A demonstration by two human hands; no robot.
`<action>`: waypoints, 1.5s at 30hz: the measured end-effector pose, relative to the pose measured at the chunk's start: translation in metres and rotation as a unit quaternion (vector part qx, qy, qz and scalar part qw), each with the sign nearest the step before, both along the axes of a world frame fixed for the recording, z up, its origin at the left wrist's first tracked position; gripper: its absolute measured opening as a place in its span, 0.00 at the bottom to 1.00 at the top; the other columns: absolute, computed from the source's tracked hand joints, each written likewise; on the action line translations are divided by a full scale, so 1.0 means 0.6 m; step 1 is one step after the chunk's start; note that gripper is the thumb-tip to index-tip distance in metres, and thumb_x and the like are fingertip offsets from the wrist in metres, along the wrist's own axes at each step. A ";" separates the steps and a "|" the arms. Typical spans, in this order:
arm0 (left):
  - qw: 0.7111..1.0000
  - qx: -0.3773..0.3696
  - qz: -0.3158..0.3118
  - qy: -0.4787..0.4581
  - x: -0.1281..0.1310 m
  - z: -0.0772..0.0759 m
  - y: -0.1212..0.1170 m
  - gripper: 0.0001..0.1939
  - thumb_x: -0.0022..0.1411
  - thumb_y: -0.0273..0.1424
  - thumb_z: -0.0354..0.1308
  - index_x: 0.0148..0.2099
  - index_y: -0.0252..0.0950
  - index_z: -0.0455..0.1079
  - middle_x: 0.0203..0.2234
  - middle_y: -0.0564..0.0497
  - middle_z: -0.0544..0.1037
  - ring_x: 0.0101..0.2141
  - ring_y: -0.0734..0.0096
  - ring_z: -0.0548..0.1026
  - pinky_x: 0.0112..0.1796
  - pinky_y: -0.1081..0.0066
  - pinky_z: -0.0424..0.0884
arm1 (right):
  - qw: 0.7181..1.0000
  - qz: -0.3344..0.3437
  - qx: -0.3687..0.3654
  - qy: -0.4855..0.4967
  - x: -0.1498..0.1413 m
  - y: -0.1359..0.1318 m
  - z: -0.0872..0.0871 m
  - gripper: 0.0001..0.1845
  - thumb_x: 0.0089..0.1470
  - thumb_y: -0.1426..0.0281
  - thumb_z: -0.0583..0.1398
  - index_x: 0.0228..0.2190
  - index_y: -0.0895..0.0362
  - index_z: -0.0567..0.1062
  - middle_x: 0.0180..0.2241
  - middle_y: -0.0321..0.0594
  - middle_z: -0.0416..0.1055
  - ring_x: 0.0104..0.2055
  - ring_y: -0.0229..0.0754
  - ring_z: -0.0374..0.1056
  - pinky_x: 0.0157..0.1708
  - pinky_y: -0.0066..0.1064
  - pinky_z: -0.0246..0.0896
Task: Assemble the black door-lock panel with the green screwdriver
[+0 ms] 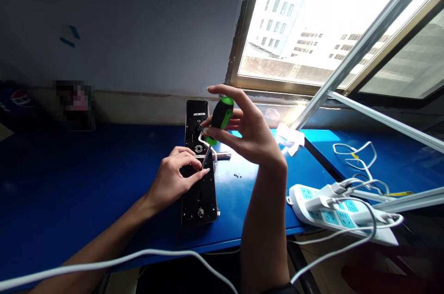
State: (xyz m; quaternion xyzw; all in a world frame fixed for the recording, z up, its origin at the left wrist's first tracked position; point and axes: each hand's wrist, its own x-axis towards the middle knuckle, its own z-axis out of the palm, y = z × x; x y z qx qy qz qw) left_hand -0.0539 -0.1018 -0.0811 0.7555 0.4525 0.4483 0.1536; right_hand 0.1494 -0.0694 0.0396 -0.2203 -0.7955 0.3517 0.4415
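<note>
A long black panel (200, 192) with small holes, white labels and a metal fitting near its lower end lies lengthwise in front of me. My right hand (243, 130) grips a screwdriver (222, 113) by its green and black handle, index finger raised off it. The metal shaft slants down to the panel's middle. There the thumb and forefinger of my left hand (176, 171) close around the shaft's lower end, and the tip itself is hidden. A white cable (201, 137) curves over the panel, and a metallic cylinder (224, 155) lies at its right side.
Several tiny dark pieces, perhaps screws, (237, 175) lie on the blue table (145, 146) right of the panel. A white power strip (298, 197) with plugs and tangled cables sits at the right edge. Crumpled paper (293, 139) lies by the window. A white cable (156, 252) crosses the foreground.
</note>
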 end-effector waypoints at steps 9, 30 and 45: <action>0.992 0.007 -0.007 0.127 0.003 -0.006 -0.007 0.34 0.52 0.50 0.74 0.59 0.48 0.74 0.70 0.44 0.56 0.72 0.33 0.44 0.66 0.33 0.55 | 0.989 -0.108 0.054 0.082 0.038 -0.018 -0.062 0.31 0.55 0.68 0.71 0.57 0.47 0.69 0.37 0.35 0.79 0.40 0.46 0.80 0.42 0.40 0.81; 0.990 -0.127 0.037 0.044 0.018 -0.018 0.024 0.46 0.49 0.51 0.75 0.68 0.49 0.66 0.77 0.49 0.29 0.72 0.35 0.50 0.68 0.46 0.60 | 0.993 -0.025 0.063 0.092 0.047 -0.036 -0.096 0.35 0.46 0.79 0.74 0.54 0.46 0.74 0.51 0.40 0.78 0.42 0.47 0.80 0.41 0.42 0.81; 0.988 -0.140 0.042 0.041 0.021 -0.022 0.022 0.45 0.49 0.51 0.75 0.66 0.48 0.67 0.77 0.53 0.29 0.71 0.39 0.56 0.69 0.48 0.60 | 0.986 0.023 0.152 0.062 0.042 -0.043 -0.105 0.35 0.48 0.77 0.74 0.56 0.49 0.75 0.47 0.38 0.82 0.40 0.44 0.81 0.40 0.35 0.81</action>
